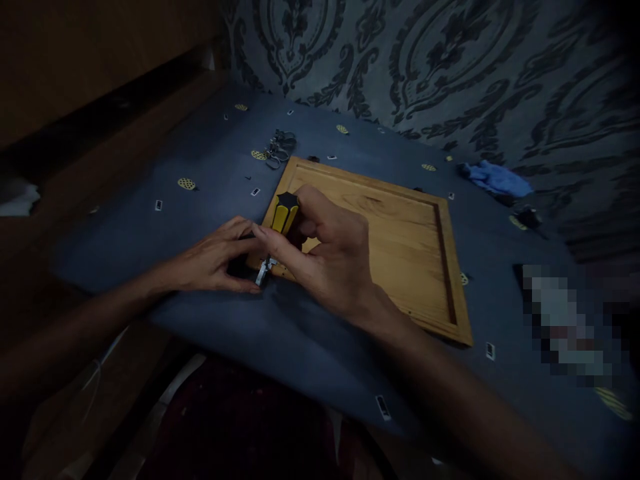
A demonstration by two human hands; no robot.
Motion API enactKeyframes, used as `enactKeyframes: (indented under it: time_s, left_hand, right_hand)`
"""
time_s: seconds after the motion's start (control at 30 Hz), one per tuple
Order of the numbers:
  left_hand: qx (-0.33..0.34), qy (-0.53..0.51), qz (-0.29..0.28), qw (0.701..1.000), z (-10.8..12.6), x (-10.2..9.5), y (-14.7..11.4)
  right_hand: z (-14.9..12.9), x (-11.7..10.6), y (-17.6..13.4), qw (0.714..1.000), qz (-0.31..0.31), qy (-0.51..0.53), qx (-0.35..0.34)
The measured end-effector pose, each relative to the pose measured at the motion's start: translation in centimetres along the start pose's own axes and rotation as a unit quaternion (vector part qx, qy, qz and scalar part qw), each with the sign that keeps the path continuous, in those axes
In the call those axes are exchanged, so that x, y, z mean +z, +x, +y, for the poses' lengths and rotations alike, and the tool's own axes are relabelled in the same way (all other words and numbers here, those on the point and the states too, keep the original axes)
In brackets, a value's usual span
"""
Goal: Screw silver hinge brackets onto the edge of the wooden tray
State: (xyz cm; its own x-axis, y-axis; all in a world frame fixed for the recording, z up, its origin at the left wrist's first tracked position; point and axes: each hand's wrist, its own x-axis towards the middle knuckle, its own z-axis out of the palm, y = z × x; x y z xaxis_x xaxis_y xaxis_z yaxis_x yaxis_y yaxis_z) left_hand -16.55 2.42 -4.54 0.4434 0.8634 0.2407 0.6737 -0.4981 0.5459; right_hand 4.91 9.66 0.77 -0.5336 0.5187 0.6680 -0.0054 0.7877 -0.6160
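Observation:
A screwdriver (285,215) with a yellow and black handle stands nearly upright in my right hand (333,250), fingers wrapped round its grip. Its tip end meets a small metal hinge (263,272) at the near left corner of a wooden cabinet door (385,220). The door lies flat, its raised frame facing up. My left hand (225,257) pinches the hinge from the left, thumb below and fingers above. The exact spot where the tip seats is hidden by my fingers.
Several metal hinges (281,145) lie in a pile beyond the door's far left corner. A blue cloth-like item (497,180) and a dark object (527,217) rest at the far right. A blurred-out item (565,327) lies at the right. Patterned wall (370,60) bounds the blue-covered table (210,147).

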Motion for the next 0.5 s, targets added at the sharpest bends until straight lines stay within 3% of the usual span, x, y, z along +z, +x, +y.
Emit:
enactKeyframes:
  time_s: [0.13, 0.33, 0.5]
  left_hand:
    - [-0.004, -0.003, -0.009, 1.0, 0.07, -0.12, 0.06]
    - [-0.003, -0.016, -0.003, 1.0, -0.25, -0.05, -0.05]
    - [-0.007, -0.01, -0.005, 1.0, -0.09, -0.14, -0.05]
  right_hand:
    - [0.15, -0.18, 0.3, 0.999, -0.031, 0.013, 0.023]
    - [0.28, -0.25, 0.35, 0.998, -0.024, 0.025, 0.06]
    - [0.35, -0.93, 0.75, 0.988, -0.098, 0.079, 0.083]
